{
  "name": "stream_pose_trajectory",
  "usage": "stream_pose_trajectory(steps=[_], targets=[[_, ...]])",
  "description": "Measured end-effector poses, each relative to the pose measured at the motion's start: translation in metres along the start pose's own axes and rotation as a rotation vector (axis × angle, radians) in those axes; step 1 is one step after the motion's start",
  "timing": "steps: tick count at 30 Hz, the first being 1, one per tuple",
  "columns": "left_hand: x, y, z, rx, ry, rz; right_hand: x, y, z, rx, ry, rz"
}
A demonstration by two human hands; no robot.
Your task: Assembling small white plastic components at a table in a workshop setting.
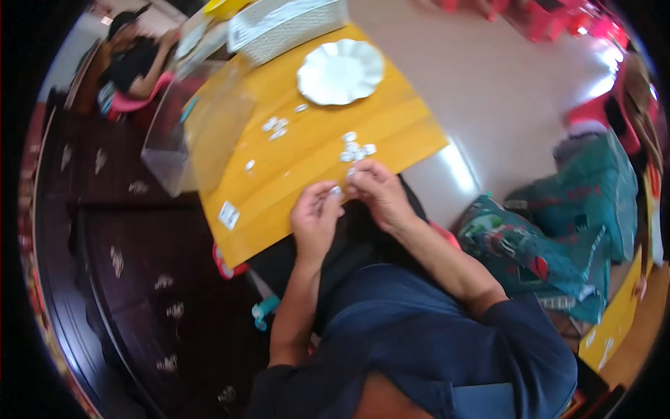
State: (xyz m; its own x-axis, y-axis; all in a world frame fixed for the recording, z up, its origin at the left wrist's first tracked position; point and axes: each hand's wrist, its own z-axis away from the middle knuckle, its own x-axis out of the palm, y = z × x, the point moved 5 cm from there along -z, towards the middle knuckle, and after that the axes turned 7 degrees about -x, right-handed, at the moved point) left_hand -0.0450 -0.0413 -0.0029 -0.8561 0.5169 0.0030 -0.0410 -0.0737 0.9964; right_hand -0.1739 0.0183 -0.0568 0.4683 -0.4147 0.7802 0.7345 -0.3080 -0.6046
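Both my hands are raised over the near edge of a yellow wooden table [255, 234], close together. My left hand [314, 220] pinches a small whitish piece [336, 190] between thumb and fingertips. Another small white piece [351, 172] shows at the fingertips of my right hand [380, 194], which is also closed in a pinch. Their exact kind is too small to tell. Just beyond my right hand lies a loose cluster of small white pieces [356, 151]. A second cluster [278, 128] sits farther left, and a single piece [250, 165] lies apart.
A white scalloped plate [340, 72] and a white woven basket [289, 33] stand at the table's far side. A clear plastic box [202, 133] is along its left edge, a printed card [228, 215] near the corner. Dark drawers [132, 272] flank the left, teal bags [579, 202] the right. Another person sits far left.
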Motion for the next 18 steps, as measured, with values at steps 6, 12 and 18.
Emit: stream_pose_trajectory(steps=[6, 12, 18], targets=[[-0.023, 0.000, 0.009, -0.035, -0.024, 0.068, 0.016, 0.012, 0.007, 0.058, -0.063, 0.148], [-0.035, 0.001, 0.006, -0.003, 0.009, -0.002, 0.022, 0.015, 0.009, 0.007, -0.155, 0.254], [-0.036, 0.003, 0.004, 0.042, -0.011, -0.067, 0.027, 0.015, 0.010, 0.001, -0.196, 0.287]])
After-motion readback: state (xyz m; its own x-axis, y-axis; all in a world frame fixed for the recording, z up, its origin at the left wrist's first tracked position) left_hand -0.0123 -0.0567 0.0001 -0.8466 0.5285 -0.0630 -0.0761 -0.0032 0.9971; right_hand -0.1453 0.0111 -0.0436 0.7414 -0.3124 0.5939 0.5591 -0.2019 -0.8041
